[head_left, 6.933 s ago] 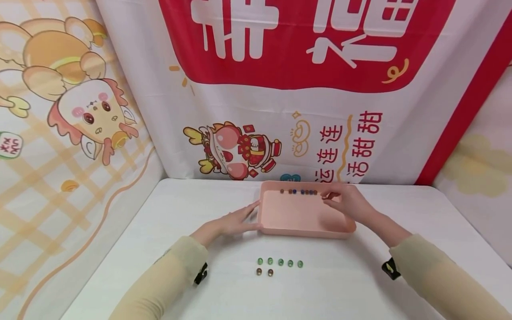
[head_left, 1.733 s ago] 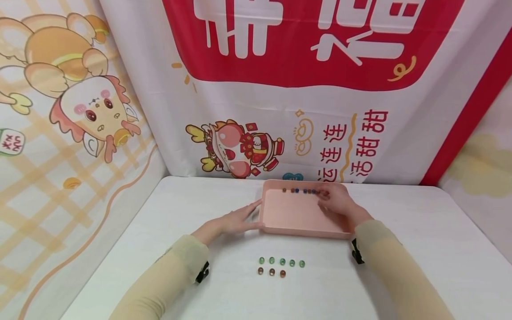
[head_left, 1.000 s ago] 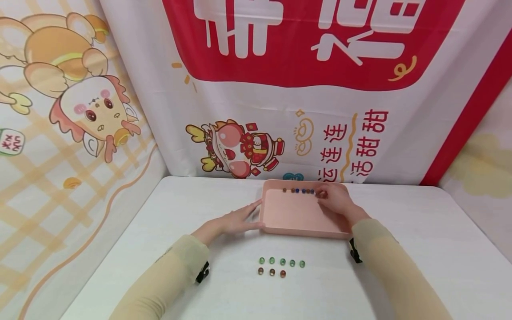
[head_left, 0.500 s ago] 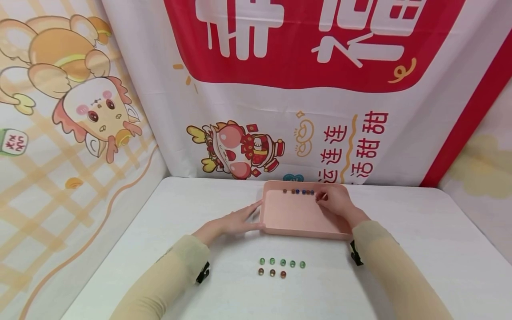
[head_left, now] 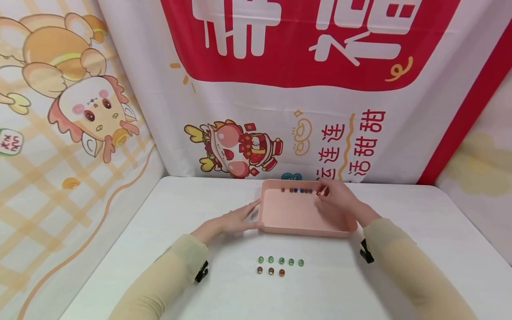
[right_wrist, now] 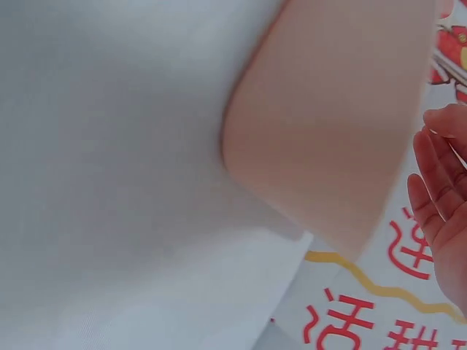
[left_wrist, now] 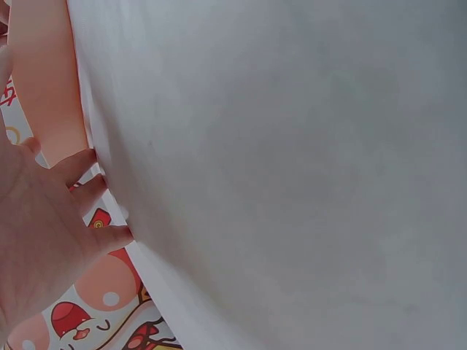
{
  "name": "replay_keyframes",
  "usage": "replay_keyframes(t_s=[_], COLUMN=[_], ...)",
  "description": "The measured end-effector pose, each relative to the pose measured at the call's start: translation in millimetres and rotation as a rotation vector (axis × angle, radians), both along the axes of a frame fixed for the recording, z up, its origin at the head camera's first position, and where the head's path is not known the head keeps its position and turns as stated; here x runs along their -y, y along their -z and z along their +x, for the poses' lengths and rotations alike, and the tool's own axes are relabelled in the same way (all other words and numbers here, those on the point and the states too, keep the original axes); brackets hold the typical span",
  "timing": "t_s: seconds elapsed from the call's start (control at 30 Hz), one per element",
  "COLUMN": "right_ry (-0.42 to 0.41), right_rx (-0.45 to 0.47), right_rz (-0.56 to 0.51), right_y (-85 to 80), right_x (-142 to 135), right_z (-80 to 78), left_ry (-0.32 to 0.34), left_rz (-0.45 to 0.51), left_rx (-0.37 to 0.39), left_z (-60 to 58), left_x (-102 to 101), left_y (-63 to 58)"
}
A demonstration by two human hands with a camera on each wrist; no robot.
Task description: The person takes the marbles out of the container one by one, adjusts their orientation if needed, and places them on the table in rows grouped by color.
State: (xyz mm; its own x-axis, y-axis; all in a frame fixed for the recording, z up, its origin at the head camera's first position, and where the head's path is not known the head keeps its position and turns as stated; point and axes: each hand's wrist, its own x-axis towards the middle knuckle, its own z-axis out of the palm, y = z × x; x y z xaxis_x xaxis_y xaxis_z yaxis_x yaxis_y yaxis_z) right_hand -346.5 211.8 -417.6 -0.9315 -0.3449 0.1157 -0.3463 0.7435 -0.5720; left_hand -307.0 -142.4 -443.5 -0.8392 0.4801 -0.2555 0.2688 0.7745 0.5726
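Observation:
A pink tray [head_left: 300, 213] lies at the back of the table. My left hand [head_left: 238, 220] rests against its left wall with fingers and thumb spread; the left wrist view also has this outstretched hand [left_wrist: 55, 226] at the pink wall. Over the tray's right part, my right hand [head_left: 342, 198] pinches a reddish-brown marble [head_left: 318, 193] at its fingertips. Along the tray's back wall sit several brown and blue marbles, among them a blue marble [head_left: 295, 190]. In the right wrist view, the thumb and index fingertip of my right hand [right_wrist: 449, 197] meet above the tray's wall.
In front of the tray, a row of several green marbles [head_left: 282, 261] lies on the white table [head_left: 200, 293]. Just nearer is a row of three brown marbles [head_left: 271, 271]. A printed cloth [head_left: 248, 102] hangs directly behind the table.
Since the oldest frame, the brown row on the table has grown from two marbles to three. My right hand has lifted slightly with a marble; my left hand stays at the tray.

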Motion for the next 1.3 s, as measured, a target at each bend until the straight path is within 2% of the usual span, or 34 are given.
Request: replay_keyframes(t_s=[0.27, 0.5, 0.7, 0.8, 1.03, 1.3], right_ry=[-0.063, -0.128, -0.282, -0.335, -0.365, -0.394], right_rx=[-0.063, -0.111, -0.244, -0.272, -0.236, -0.144], right_rz=[-0.027, -0.040, -0.139, -0.161, -0.142, -0.098], right_y=[-16.5, -30.2, -35.0, -36.5, -36.9, -32.4], right_x=[-0.2, 3.1, 8.3, 13.3, 30.6, 44.4], right_z=[18.2, 46.5, 62.7, 71.6, 96.8, 119.5], left_ry=[-0.007, -0.007, -0.009, -0.012, -0.013, -0.017], left_rz=[0.003, 0.002, -0.013, -0.015, -0.012, 0.001], left_rx=[0.002, 0.007, 0.001, 0.001, 0.004, 0.006], left_z=[1.3, 0.5, 0.2, -0.5, -0.7, -0.9], left_x=[-0.6, -0.3, -0.8, -0.2, 0.9, 0.2], left_y=[-0.6, 0.3, -0.4, 0.6, 1.6, 1.8])
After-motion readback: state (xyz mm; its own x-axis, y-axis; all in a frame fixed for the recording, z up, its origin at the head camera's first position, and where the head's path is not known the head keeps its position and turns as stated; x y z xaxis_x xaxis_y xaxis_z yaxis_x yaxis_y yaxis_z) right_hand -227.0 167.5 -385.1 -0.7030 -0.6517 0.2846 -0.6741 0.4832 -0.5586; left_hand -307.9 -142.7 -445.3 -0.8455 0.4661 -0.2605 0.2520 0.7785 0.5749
